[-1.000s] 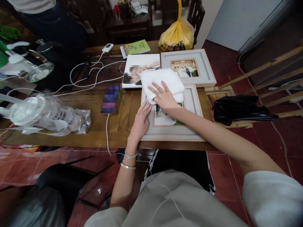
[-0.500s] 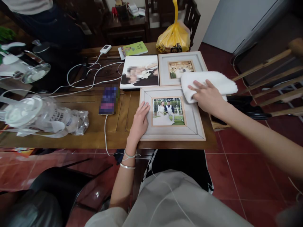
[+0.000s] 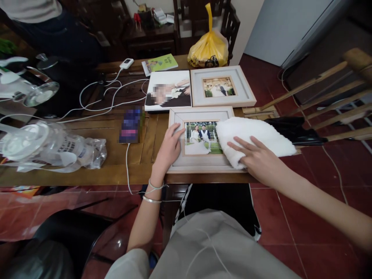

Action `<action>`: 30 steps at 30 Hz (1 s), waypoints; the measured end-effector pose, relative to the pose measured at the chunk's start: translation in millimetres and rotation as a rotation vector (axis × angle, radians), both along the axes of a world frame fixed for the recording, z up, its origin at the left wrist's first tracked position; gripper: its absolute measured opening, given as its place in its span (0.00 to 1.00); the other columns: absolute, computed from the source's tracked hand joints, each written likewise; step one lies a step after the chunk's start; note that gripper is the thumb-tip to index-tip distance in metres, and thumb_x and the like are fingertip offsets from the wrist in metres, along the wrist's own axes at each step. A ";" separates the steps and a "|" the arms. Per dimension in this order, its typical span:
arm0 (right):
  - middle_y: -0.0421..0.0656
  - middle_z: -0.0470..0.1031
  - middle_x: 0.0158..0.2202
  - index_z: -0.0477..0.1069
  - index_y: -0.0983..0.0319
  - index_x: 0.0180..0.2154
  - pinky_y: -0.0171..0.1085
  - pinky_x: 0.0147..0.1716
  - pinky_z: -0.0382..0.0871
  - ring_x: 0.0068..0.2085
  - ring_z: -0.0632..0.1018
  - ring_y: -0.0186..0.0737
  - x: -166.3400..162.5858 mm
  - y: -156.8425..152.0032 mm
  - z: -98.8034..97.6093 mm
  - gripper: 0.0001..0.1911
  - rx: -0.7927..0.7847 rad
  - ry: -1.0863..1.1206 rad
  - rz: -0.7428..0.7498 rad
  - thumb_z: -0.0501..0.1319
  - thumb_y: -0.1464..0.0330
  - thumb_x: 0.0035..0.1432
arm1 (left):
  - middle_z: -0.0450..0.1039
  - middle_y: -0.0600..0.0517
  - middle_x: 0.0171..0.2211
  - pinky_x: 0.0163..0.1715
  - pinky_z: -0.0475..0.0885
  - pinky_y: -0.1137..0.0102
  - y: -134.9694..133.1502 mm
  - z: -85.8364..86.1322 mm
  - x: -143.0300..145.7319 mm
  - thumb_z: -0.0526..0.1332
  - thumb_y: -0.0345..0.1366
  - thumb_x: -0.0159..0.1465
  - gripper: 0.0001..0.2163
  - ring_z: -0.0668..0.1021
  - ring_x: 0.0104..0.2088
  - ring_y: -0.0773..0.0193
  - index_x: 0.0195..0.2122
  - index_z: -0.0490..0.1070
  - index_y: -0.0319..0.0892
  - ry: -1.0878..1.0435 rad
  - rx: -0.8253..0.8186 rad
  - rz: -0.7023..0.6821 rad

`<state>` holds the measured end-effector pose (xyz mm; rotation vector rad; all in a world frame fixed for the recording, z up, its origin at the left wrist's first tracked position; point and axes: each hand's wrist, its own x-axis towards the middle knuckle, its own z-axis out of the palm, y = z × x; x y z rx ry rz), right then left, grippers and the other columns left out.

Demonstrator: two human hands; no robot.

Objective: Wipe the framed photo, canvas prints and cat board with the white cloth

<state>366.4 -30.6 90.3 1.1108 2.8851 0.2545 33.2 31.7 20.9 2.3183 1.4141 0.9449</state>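
Observation:
A picture frame point(image 3: 203, 166) with a pale, wide border and a photo of a couple lies flat near the table's front edge. My left hand point(image 3: 169, 145) steadies it by the left side, fingers over the border. On the frame's right part rests a folded white towel point(image 3: 255, 133), covering that side and a little of the photo. My right hand point(image 3: 258, 159) grips the towel from above, pressing it down with fingers spread over it. Behind lie a second picture frame point(image 3: 247, 89) and a photo album point(image 3: 168, 75) with a blurred cover.
On the wooden table point(image 3: 145, 176) are a phone point(image 3: 130, 126) on a white cable, bagged plastic cups point(image 3: 49, 143), a green booklet point(image 3: 162, 63) and a yellow plastic bag point(image 3: 209, 50). A wooden chair point(image 3: 314, 83) stands right. A person point(image 3: 58, 35) stands at the far left.
My right hand has drawn the towel toward me, down the frame's right side. The second frame behind is now uncovered. My left hand stays on the frame's left side.

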 end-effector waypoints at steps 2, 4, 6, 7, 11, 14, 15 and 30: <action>0.50 0.70 0.66 0.81 0.60 0.29 0.59 0.60 0.66 0.67 0.69 0.57 -1.8 4.5 -0.9 0.15 -0.004 0.010 -0.018 0.59 0.82 0.52 | 0.63 0.43 0.68 0.70 0.61 0.47 2.4 0.5 -1.3 0.51 0.17 0.62 0.28 0.65 0.70 0.53 0.60 0.70 0.43 -0.008 -0.003 -0.022; 0.51 0.69 0.67 0.82 0.61 0.32 0.58 0.61 0.66 0.68 0.68 0.58 -6.1 14.5 -2.7 0.15 -0.014 0.035 -0.055 0.59 0.82 0.51 | 0.64 0.44 0.69 0.71 0.61 0.48 2.8 -0.1 -2.5 0.51 0.18 0.62 0.28 0.65 0.70 0.54 0.61 0.70 0.43 -0.027 -0.011 -0.048; 0.53 0.67 0.68 0.82 0.63 0.36 0.59 0.62 0.64 0.69 0.66 0.59 -12.6 32.5 -5.3 0.17 -0.017 0.064 -0.108 0.59 0.83 0.50 | 0.63 0.45 0.69 0.71 0.60 0.48 2.2 -1.2 -3.1 0.50 0.19 0.63 0.28 0.65 0.71 0.55 0.62 0.69 0.44 -0.046 -0.023 -0.060; 0.54 0.66 0.68 0.83 0.64 0.37 0.60 0.63 0.63 0.69 0.65 0.60 -16.4 44.4 -7.0 0.18 -0.011 0.077 -0.136 0.58 0.83 0.50 | 0.63 0.45 0.69 0.72 0.59 0.48 1.8 -1.8 -3.1 0.50 0.19 0.64 0.28 0.64 0.71 0.55 0.63 0.68 0.44 -0.052 -0.028 -0.057; 0.56 0.63 0.70 0.81 0.66 0.45 0.64 0.63 0.60 0.70 0.63 0.62 -32.8 96.7 -14.3 0.22 0.085 0.124 -0.238 0.55 0.83 0.53 | 0.62 0.43 0.70 0.72 0.58 0.48 1.9 -3.6 -1.2 0.50 0.23 0.68 0.25 0.62 0.72 0.54 0.66 0.66 0.42 -0.054 -0.018 -0.025; 0.59 0.65 0.68 0.81 0.68 0.46 0.63 0.63 0.60 0.69 0.65 0.63 -42.8 115.3 -19.5 0.20 0.130 0.113 -0.252 0.54 0.82 0.57 | 0.61 0.39 0.70 0.72 0.57 0.47 3.0 -4.9 0.6 0.50 0.27 0.71 0.23 0.60 0.73 0.51 0.66 0.65 0.38 -0.028 0.001 0.016; 0.60 0.66 0.67 0.81 0.69 0.45 0.62 0.62 0.61 0.68 0.66 0.64 -44.9 114.3 -20.8 0.19 0.132 0.099 -0.238 0.55 0.81 0.58 | 0.61 0.38 0.70 0.73 0.57 0.47 3.3 -5.2 1.0 0.50 0.28 0.72 0.22 0.60 0.73 0.51 0.66 0.65 0.36 -0.016 0.001 0.029; 0.58 0.72 0.63 0.82 0.64 0.38 0.49 0.62 0.70 0.64 0.73 0.56 -43.4 -35.0 7.7 0.18 -0.151 0.166 0.090 0.61 0.80 0.45 | 0.67 0.43 0.68 0.71 0.60 0.46 3.2 -7.3 -0.3 0.54 0.30 0.71 0.21 0.63 0.72 0.51 0.66 0.67 0.42 -0.069 -0.007 0.060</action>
